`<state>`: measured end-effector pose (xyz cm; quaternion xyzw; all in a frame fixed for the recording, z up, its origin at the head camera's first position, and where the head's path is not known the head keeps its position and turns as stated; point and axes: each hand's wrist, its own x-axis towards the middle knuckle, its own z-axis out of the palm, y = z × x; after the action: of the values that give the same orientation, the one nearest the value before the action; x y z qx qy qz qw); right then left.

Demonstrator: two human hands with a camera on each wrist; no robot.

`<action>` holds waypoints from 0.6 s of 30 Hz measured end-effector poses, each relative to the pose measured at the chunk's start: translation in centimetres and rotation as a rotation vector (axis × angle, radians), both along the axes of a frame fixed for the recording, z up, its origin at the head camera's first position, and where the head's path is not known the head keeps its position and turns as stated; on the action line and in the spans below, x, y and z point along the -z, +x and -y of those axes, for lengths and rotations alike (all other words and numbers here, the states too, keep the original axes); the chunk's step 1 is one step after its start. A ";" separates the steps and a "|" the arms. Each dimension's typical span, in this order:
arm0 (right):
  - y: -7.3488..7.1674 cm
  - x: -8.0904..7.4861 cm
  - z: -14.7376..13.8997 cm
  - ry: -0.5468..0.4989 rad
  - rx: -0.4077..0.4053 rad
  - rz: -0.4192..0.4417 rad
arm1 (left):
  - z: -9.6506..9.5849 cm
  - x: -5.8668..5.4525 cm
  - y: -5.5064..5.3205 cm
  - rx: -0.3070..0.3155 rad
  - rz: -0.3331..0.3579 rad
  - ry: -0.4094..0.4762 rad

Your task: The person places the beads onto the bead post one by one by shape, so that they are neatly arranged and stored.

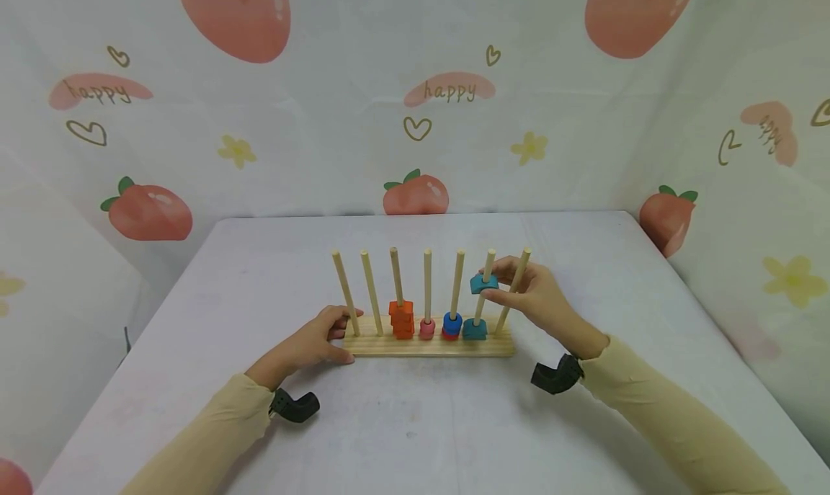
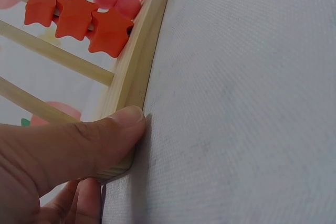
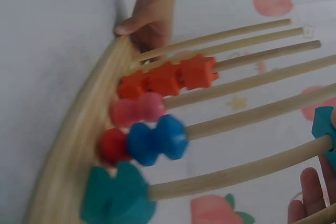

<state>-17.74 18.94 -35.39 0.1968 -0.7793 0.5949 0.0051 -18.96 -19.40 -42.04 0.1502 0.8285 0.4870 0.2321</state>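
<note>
A wooden peg rack, its base (image 1: pixel 428 348) topped with several upright pegs, stands on the table. My left hand (image 1: pixel 319 336) grips the base's left end, thumb at the front and fingers behind. My right hand (image 1: pixel 537 295) pinches a teal bead (image 1: pixel 483 284) threaded high on the second peg from the right. Lower on that peg, teal beads (image 3: pixel 118 195) rest at the base. Leftward along the rack come blue beads (image 3: pixel 157 139) over a red bead (image 3: pixel 113 146), then pink beads (image 3: pixel 137 109), then three orange star beads (image 2: pixel 77 17). The two leftmost pegs and the rightmost one are bare.
The white-covered table (image 1: pixel 415 430) extends around the rack on all sides. Behind it hangs a white curtain (image 1: pixel 324 120) printed with fruit, hearts and flowers. A black curved device (image 1: pixel 556 376) sits at my right wrist, another device (image 1: pixel 297 406) at my left.
</note>
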 end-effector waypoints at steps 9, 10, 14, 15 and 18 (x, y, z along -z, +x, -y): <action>0.2 2.8 0.1 0.075 -0.007 0.049 | -0.1 0.0 0.0 0.001 -0.024 -0.012; 0.1 3.1 0.1 0.084 -0.009 0.054 | -0.1 0.0 0.1 -0.002 -0.020 -0.010; -0.1 4.3 0.1 0.116 -0.018 0.085 | -0.1 0.0 0.1 -0.007 -0.011 -0.010; -0.1 4.6 0.1 0.121 -0.020 0.091 | -0.1 0.0 0.1 -0.006 -0.011 -0.010; -0.1 5.3 0.1 0.130 -0.022 0.118 | -0.1 0.0 0.1 -0.005 -0.010 -0.008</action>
<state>-17.86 18.88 -40.65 0.1698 -0.8130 0.5537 -0.0600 -18.83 -19.28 -42.03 0.1498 0.8319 0.4835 0.2274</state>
